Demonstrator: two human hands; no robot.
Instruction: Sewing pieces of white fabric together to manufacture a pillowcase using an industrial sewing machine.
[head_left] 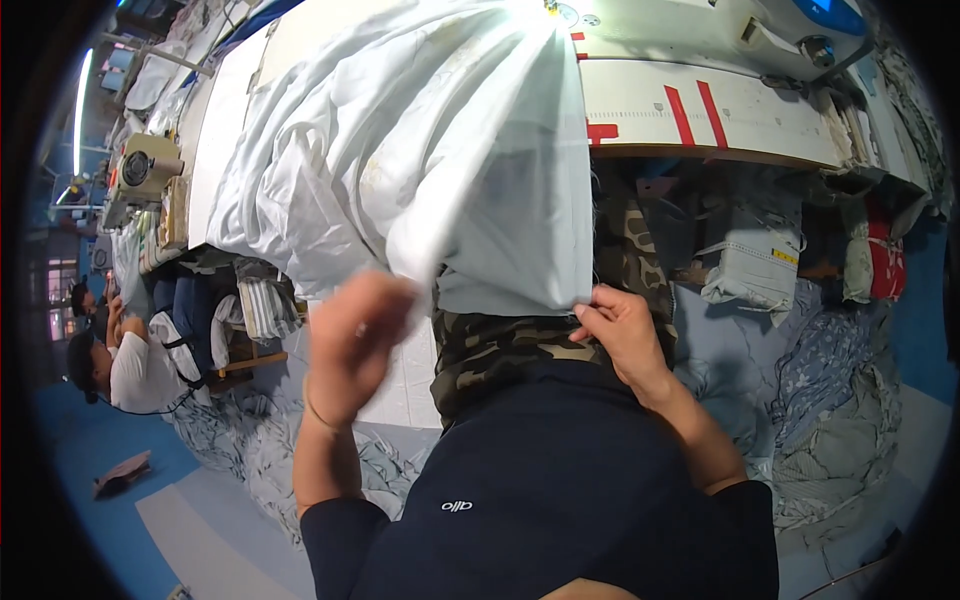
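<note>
The right hand [632, 338] pinches thin white cloth [420, 170] at four o'clock, apparently straightening it; next likely needs tautness. Left hand [360, 345]: blurred, fingers unclear.

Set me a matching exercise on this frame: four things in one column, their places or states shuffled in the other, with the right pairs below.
Things:
1. Right hand
2. Left hand
3. Red strips
4. Camouflage trousers

Places or states:
A. Partly covered by the pale cloth
B. On the white tabletop
C. Fingers at the cloth's lower right corner
D. Heavily blurred

Pairs: 1-C, 2-D, 3-B, 4-A
</note>
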